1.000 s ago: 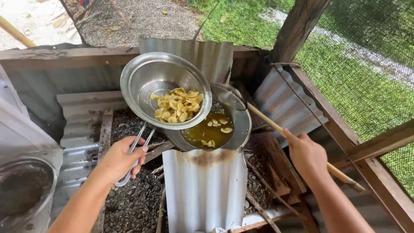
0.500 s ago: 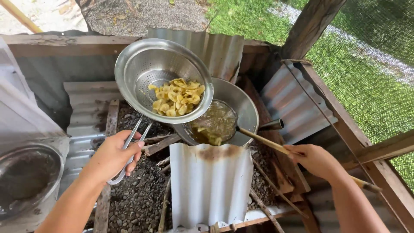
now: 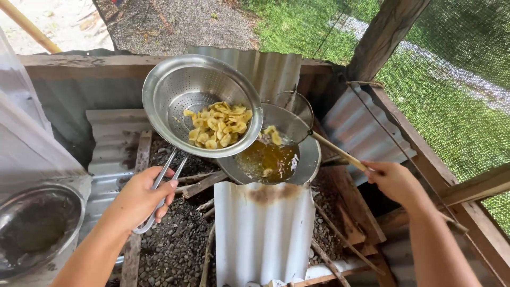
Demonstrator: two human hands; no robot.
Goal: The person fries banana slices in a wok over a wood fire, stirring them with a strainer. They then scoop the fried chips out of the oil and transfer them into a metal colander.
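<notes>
Metal colander point(image 3: 199, 101) with yellow fried chips point(image 3: 218, 125) sits tilted over the left rim of the pan of oil point(image 3: 276, 159); your left hand point(image 3: 141, 196) is clenched round its wire handle, below-left of the pan. Your right hand point(image 3: 396, 180), right of the pan, grasps the wooden stick of a mesh skimmer point(image 3: 289, 119) lifted above the oil with a few chips. Corrugated sheet point(image 3: 263, 234) just in front of the pan, grey pot point(image 3: 37, 228) far left
</notes>
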